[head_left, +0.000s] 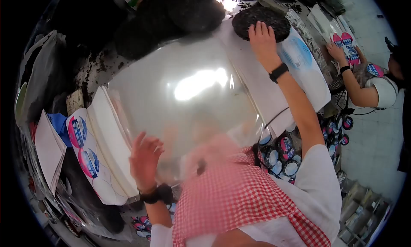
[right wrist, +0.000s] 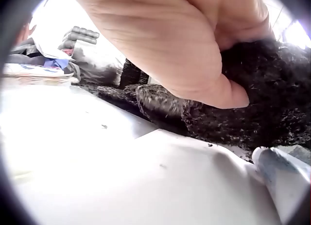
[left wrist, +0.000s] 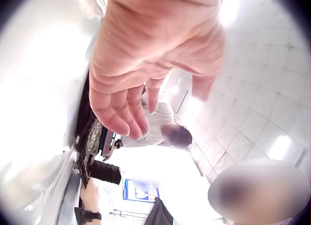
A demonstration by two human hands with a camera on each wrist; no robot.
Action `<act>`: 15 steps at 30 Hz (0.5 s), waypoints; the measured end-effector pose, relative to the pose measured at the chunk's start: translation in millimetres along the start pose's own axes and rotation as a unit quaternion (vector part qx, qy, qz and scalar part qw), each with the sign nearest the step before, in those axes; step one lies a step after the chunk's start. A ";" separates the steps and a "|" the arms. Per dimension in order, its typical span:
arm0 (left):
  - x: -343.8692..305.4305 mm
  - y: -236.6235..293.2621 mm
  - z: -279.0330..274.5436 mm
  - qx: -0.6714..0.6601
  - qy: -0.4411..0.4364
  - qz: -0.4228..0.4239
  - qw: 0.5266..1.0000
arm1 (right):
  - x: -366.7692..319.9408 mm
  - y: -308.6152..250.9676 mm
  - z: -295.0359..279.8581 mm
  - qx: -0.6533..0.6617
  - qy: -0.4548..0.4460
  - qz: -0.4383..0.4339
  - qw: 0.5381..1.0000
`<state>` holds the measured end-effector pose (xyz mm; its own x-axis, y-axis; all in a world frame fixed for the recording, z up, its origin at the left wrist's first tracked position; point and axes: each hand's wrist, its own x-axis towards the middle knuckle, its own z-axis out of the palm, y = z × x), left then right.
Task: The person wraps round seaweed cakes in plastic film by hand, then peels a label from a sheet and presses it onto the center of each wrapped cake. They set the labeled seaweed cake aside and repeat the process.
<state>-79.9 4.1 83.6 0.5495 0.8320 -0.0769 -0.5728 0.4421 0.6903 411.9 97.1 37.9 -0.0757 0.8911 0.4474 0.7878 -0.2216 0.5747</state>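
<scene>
My right hand (head_left: 263, 45) reaches to the far right and holds a round, black, rough-textured cake (head_left: 280, 26) that looks like dried seaweed. Its fingers lie over the top; in the right wrist view the thumb presses the side of the dark cake (right wrist: 277, 98). Nearer my body, my left hand (head_left: 145, 159) hovers at the left edge of a large clear plastic bag (head_left: 171, 105), fingers loosely bent and holding nothing. The left wrist view shows the left palm (left wrist: 155, 50) bare, with the fingers apart from anything.
More black round cakes (head_left: 195, 11) lie along the back. White printed bags (head_left: 87, 161) stack at the left, with printed white packaging (head_left: 295, 54) at the right. Below the right arm are many round labelled packs (head_left: 287, 148). Another person (head_left: 364, 86) handles pink-labelled packaging at far right.
</scene>
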 end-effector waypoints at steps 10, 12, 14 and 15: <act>-1.7 -49.4 -9.1 0.195 0.217 -0.051 0.955 | -122.8 -80.2 -193.3 0.351 0.070 -0.110 0.927; 18.1 -68.1 -10.2 0.175 0.249 -0.002 0.953 | -129.4 -125.6 -195.7 0.403 0.067 -0.194 0.892; 37.1 -82.4 -24.4 0.369 0.250 0.078 0.892 | -135.5 -152.1 -185.4 0.407 0.038 -0.247 0.879; 45.8 -97.4 -43.6 0.519 0.248 0.120 0.809 | -138.5 -158.4 -180.0 0.402 0.013 -0.275 0.873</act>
<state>-25.5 13.7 -18.5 0.0396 0.9981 0.0482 0.3331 -0.0587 0.9411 187.6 -62.4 8.3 -0.5830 0.7639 0.2767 0.8020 0.5956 0.0453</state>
